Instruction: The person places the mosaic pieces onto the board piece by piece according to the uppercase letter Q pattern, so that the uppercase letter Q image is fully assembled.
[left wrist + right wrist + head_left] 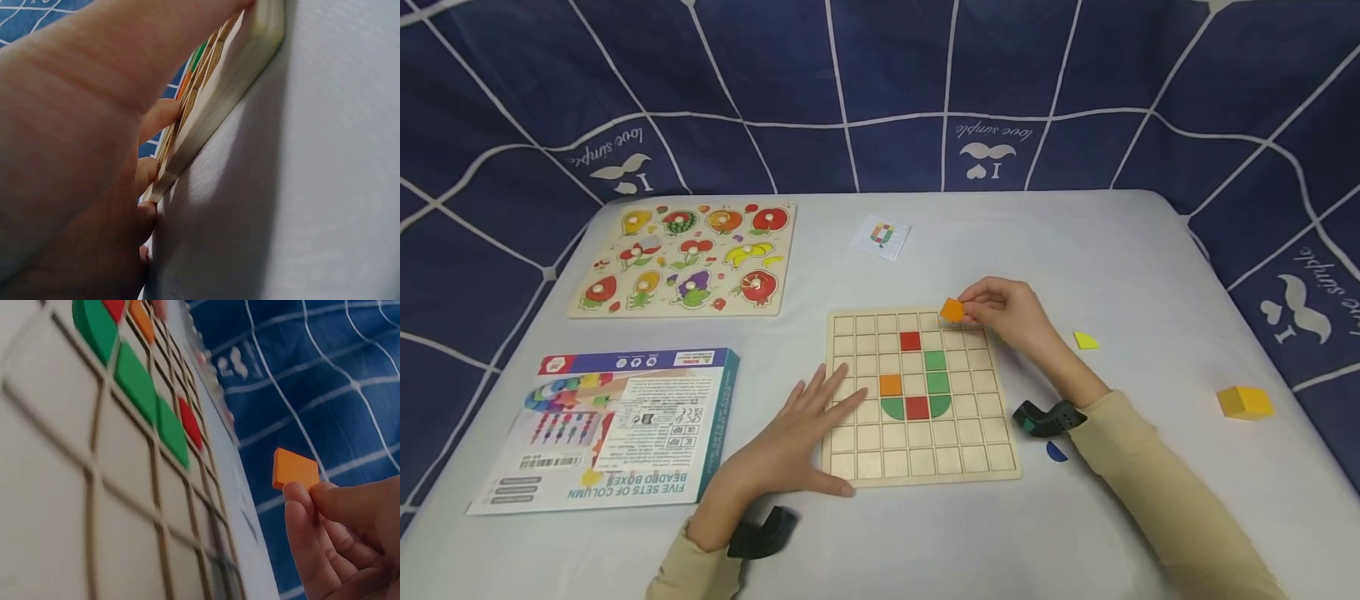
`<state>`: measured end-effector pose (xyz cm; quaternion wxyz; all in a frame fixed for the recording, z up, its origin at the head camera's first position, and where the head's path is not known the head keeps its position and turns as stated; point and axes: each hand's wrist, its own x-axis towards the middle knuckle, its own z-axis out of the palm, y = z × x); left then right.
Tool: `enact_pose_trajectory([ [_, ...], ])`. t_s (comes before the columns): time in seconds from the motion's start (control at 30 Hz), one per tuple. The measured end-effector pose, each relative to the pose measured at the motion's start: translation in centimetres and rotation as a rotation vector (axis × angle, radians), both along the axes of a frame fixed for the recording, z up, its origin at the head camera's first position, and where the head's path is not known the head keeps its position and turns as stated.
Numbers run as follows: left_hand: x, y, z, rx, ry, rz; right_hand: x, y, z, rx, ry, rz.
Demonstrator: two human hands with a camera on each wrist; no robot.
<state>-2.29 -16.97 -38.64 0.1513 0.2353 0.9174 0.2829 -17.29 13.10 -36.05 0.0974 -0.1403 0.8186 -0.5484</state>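
Right hand (1009,315) is pinching an orange tile (952,311) over the grid board (967,435), toward one o'clock; left hand (792,437) is resting at nine, fingers spread. Tile-laying seemingly under way; next move probably calling for lowering it squarely into a cell. Left fingers are hiding some cells; card (882,237) beyond twelve showing too small for detail.

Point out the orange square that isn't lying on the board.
It's the orange square pinched in the right hand, raised clear of the board. The other orange square lies flat in a grid cell.
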Motion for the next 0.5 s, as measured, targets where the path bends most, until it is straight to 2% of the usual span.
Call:
enact_pose_trajectory([
  [0.23,-0.1,0.0,-0.1,-0.006,0.003,0.000,1.5,-4.6,-0.9,-0.102,-0.123,0.143],
  [0.3,-0.1,0.0,-0.1,-0.006,0.003,0.001,1.9,-5.4,-1.3,-0.094,-0.110,0.185],
  [0.5,-0.1,0.0,-0.2,-0.010,0.008,0.003,2.4,-6.5,-1.9,-0.003,0.009,0.264],
])
